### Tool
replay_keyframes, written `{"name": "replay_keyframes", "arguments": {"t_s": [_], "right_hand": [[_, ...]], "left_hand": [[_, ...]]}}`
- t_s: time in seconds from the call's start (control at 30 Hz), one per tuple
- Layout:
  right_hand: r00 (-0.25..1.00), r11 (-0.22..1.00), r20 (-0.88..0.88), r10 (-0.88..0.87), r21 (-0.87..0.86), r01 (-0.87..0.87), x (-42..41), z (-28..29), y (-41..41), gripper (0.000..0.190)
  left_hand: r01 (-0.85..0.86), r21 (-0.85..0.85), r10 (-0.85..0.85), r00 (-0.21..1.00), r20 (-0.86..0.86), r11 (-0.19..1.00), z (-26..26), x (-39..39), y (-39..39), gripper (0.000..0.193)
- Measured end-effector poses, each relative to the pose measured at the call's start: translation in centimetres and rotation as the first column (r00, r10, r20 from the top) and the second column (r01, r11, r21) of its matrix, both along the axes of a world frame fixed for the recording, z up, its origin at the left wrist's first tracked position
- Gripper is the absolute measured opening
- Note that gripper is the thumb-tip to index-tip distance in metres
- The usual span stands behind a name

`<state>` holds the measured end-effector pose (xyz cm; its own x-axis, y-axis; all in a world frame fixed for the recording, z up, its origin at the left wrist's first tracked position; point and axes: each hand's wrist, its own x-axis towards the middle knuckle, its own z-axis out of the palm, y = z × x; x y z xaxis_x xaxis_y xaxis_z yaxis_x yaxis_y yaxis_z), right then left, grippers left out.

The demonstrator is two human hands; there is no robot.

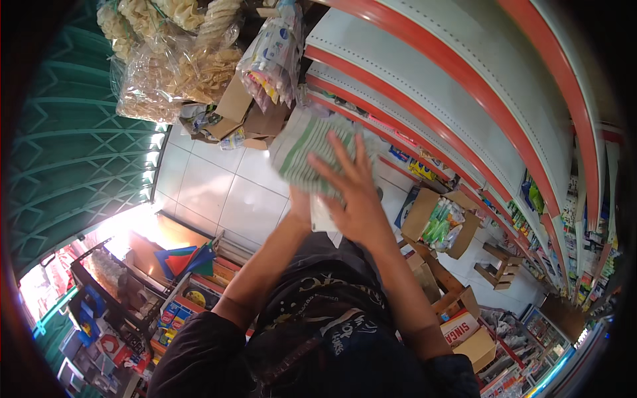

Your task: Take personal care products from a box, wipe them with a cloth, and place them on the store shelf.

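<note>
A green and white striped cloth (311, 147) is held up in front of me, above the tiled floor. My left hand (300, 203) is beneath the cloth, and its fingers are mostly hidden by it. My right hand (354, 199) lies against the near right side of the cloth with its fingers spread. A flat white object (321, 217) shows between my hands below the cloth; its kind is unclear. The cloth's right part is blurred.
Long white shelves with red edges (423, 94) curve along the right. Bagged crackers (164, 74) hang at upper left, near an open cardboard box (234, 107). A box of packets (440, 224) and a wooden stool (499, 266) stand at right. A green folding gate (84, 134) is at left.
</note>
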<state>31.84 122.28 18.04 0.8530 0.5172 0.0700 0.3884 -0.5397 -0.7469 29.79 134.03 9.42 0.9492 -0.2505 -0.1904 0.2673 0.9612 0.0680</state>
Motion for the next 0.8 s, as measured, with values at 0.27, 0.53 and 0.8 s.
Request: {"name": "replay_keyframes", "arguments": {"t_s": [0.27, 0.53, 0.8], "right_hand": [[0.959, 0.94, -0.277, 0.059, 0.339, 0.039, 4.5, 3.2, -5.3, 0.043], [0.814, 0.872, -0.548, 0.19, 0.475, 0.117, -4.6, 3.5, -18.7, 0.04], [0.64, 0.116, -0.74, 0.206, 0.668, 0.735, -4.2, -0.4, -23.4, 0.059]], "left_hand": [[-0.101, 0.253, 0.111, 0.994, -0.024, 0.962, 4.7, 0.7, -4.1, 0.063], [-0.144, -0.066, 0.15, 0.984, 0.1, 0.987, 5.3, 2.8, -7.5, 0.072], [0.01, 0.489, -0.063, 0.994, 0.092, 0.872, 8.4, 2.5, -15.2, 0.061]]}}
